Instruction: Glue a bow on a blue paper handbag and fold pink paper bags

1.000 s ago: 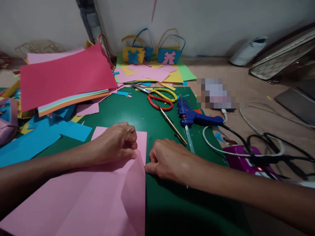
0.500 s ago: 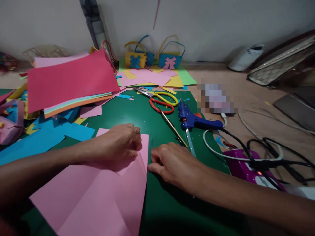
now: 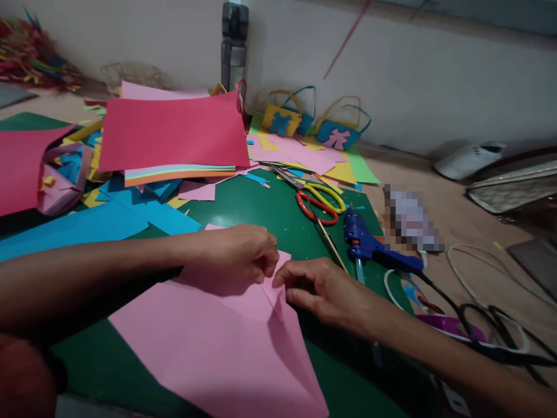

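A large sheet of pink paper [image 3: 209, 342] lies over the green mat, with creases and a raised fold near its right edge. My left hand [image 3: 246, 252] presses on its upper part with curled fingers; the fingertips are partly hidden. Close beside it, my right hand [image 3: 324, 284] has thumb and index finger closed at the paper's right edge by the fold. Past my hands lie scissors [image 3: 319, 206] with one red and one yellow handle. A blue glue gun [image 3: 376, 249] rests to their right, with a thin wooden stick [image 3: 331, 244] between.
Stacked coloured sheets [image 3: 174, 130] with red on top lie at the back left, near blue paper strips [image 3: 78, 229]. Small paper bags with bows [image 3: 337, 136] stand against the wall. Cables [image 3: 483, 325] and a blurred-out phone [image 3: 413, 217] lie at the right.
My right hand has moved from beside the paper onto its right edge, and the fold there is lifted more. The view has turned, so the scene sits farther right.
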The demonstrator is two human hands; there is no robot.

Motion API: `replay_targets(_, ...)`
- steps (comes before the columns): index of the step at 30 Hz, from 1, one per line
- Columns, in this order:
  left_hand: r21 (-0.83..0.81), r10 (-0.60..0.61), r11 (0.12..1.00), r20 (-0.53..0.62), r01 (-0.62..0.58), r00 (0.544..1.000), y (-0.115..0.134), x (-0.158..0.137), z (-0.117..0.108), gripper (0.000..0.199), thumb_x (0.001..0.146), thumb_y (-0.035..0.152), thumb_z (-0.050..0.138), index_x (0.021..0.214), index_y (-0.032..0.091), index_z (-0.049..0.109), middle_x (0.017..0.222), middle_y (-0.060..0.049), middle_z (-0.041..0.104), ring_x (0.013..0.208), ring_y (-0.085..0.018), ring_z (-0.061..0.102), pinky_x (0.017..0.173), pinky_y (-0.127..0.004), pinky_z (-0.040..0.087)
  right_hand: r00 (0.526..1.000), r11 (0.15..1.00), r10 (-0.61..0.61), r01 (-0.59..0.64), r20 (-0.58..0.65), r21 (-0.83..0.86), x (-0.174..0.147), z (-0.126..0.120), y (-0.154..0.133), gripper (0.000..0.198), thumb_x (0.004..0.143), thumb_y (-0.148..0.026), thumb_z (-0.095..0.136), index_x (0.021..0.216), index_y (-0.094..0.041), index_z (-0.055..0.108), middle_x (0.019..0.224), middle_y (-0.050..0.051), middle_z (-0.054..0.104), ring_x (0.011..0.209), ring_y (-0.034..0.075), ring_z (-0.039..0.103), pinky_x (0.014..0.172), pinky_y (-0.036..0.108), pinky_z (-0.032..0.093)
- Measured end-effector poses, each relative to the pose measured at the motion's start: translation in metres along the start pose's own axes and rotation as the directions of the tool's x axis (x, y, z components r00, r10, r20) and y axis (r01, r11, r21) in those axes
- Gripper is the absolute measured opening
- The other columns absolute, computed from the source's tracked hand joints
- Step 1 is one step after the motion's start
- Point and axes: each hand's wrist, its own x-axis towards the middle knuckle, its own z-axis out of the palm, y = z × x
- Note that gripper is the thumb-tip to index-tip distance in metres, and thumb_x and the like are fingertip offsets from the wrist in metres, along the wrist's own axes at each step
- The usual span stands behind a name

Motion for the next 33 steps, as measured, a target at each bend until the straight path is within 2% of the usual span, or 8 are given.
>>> replay_targets(5,-0.022,0.086,0.996,0.039,-0.086,0.995,-0.008,0.001,-0.008,0.025,0.072,-0.004,0.056,0.078,0.017,0.069,0.078,0.0,0.066,0.079,-0.012,0.057,0.068,-0.02,0.041,0.999,0.999,0.03,-0.031,0.019,0.022,0.003,-0.002,0.0,0.016,0.075,-0.01,0.049,0.078,-0.016,0.063,0.061,-0.004,0.049,0.055,0.009,0.042,0.053,0.021,0.031)
replay_targets(8,-0.045,0.106,0.994,0.045,-0.104,0.993,-0.008,0.001,-0.008,0.02,0.074,0.0,0.06,0.08,0.017,0.07,0.079,0.0,0.065,0.078,-0.012,0.056,0.067,-0.02,0.04,0.998,0.999,0.043,-0.044,0.036,0.022,0.004,-0.002,0.001,0.016,0.076,-0.012,0.048,0.079,-0.017,0.064,0.064,-0.003,0.054,0.058,0.01,0.046,0.054,0.022,0.032)
replay_targets(12,-0.046,0.057,0.997,-0.003,-0.057,0.998,-0.006,0.0,-0.003,0.004,0.074,0.018,0.072,0.077,0.019,0.07,0.075,0.0,0.064,0.08,-0.014,0.056,0.063,-0.021,0.038,0.998,0.998,0.054,-0.056,0.038,0.043,0.002,-0.001,0.0,0.018,0.078,-0.013,0.047,0.08,-0.017,0.065,0.069,-0.001,0.06,0.062,0.012,0.05,0.056,0.023,0.034)
replay_targets(17,-0.024,-0.002,1.0,-0.068,0.0,0.998,0.0,0.0,0.003,0.007,0.071,0.012,0.069,0.07,0.018,0.068,0.071,0.0,0.062,0.075,-0.014,0.055,0.06,-0.023,0.035,0.996,0.995,0.077,-0.079,0.035,0.058,0.001,-0.001,-0.002,0.016,0.078,-0.014,0.049,0.081,-0.016,0.065,0.069,0.0,0.06,0.062,0.012,0.051,0.057,0.023,0.035)
replay_targets(22,-0.013,-0.062,0.998,-0.113,0.061,0.992,0.004,-0.002,0.01,0.003,0.071,0.018,0.066,0.067,0.019,0.066,0.066,-0.001,0.06,0.071,-0.016,0.054,0.056,-0.024,0.033,0.997,0.993,0.057,-0.062,0.047,0.099,0.001,0.0,-0.001,0.016,0.078,-0.014,0.05,0.084,-0.016,0.065,0.076,0.002,0.064,0.068,0.013,0.055,0.06,0.024,0.038)
replay_targets(28,0.08,-0.085,0.992,-0.184,0.101,0.979,0.005,0.0,0.02,0.012,0.073,0.026,0.064,0.064,0.019,0.062,0.06,-0.001,0.057,0.063,-0.016,0.051,0.055,-0.027,0.031,0.998,0.995,0.059,-0.06,0.014,0.079,0.0,0.002,-0.001,0.014,0.078,-0.015,0.051,0.082,-0.016,0.065,0.073,0.001,0.063,0.066,0.013,0.056,0.06,0.024,0.039)
replay_targets(33,0.138,-0.079,0.984,-0.221,0.112,0.972,0.01,0.003,0.022,0.025,0.069,0.038,0.069,0.058,0.018,0.06,0.06,-0.002,0.057,0.06,-0.017,0.049,0.055,-0.029,0.032,0.998,0.995,0.051,-0.053,0.022,0.084,0.001,0.003,0.001,0.015,0.078,-0.014,0.051,0.083,-0.016,0.065,0.076,0.001,0.064,0.067,0.013,0.057,0.061,0.024,0.039)
